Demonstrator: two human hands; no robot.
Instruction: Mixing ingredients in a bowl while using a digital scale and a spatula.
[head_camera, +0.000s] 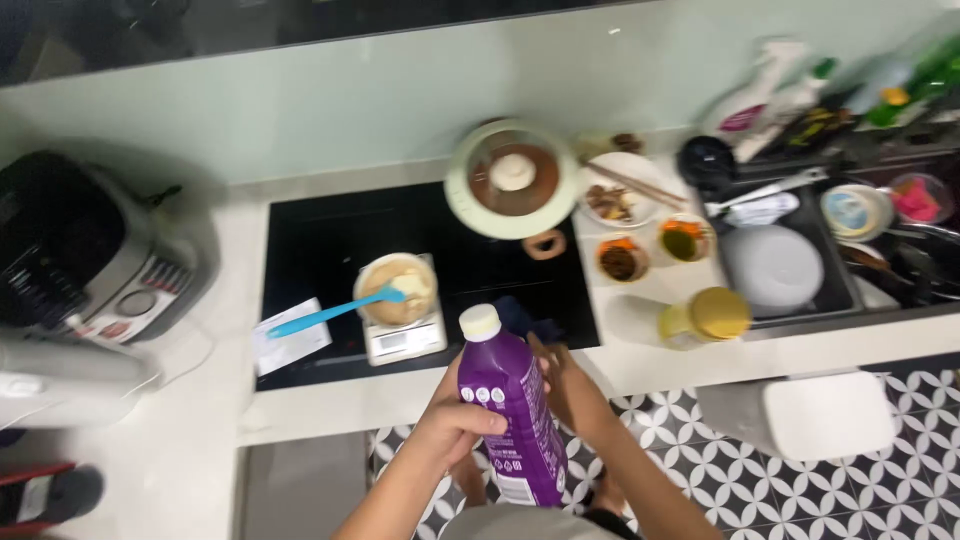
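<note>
A purple plastic bottle (512, 412) with a white cap sits upright in front of my body, over the counter's front edge. My left hand (455, 420) wraps around its left side. My right hand (567, 385) presses against its right side, fingers behind the bottle. Just beyond it, a small bowl (397, 290) of pale mixture stands on a white kitchen scale (403, 340), with a blue spatula (330, 313) resting in the bowl, handle pointing left.
The scale sits on a black cooktop (320, 250). A lidded pale green pot (513, 180) stands behind it. Small dishes (650, 250) and a yellow-capped jar (705, 317) lie to the right, next to a sink (800, 260) with dishes. An appliance (70, 250) stands at left.
</note>
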